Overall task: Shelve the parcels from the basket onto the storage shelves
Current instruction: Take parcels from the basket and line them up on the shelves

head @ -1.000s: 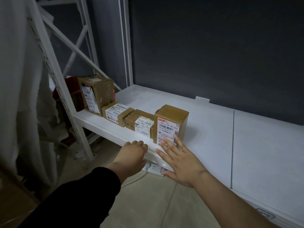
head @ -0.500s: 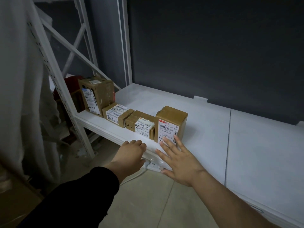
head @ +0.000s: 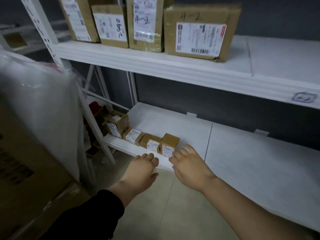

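Quick rundown: 4 small parcels sit in a row at the front left of the lower shelf [head: 242,161], side by side w/ labels facing out. The leftmost parcel [head: 117,125] is taller, next are a flat parcel [head: 133,138] and a low parcel [head: 151,143], and the rightmost parcel [head: 170,144] is a lil cube.

Right hand [head: 188,168] is out in front of that cube w/ fingers spread and relaxed, holding nothing. Its fingertips are right at the cube's label face, but can't tell if they actually touch. Left hand [head: 140,168], coming out of a black sleeve [head: 90,217], is at the shelf's front lip just below the low parcel. Its fingers are loosely bent w/ the tips hidden, and there's nothing in it afaict.

The upper shelf [head: 173,66] has 4 bigger boxes [head: 199,30] lined up along its front edge, all upright. Two have handwritten marks that look like "4-2", though it's kinda blurry.

On the left edge there's a big carton [head: 26,170] and some clear plastic wrap [head: 43,101] beside the rack's white upright [head: 43,25]. Dark wall [head: 225,101] is behind the rack, pale floor [head: 164,213] under the arms.
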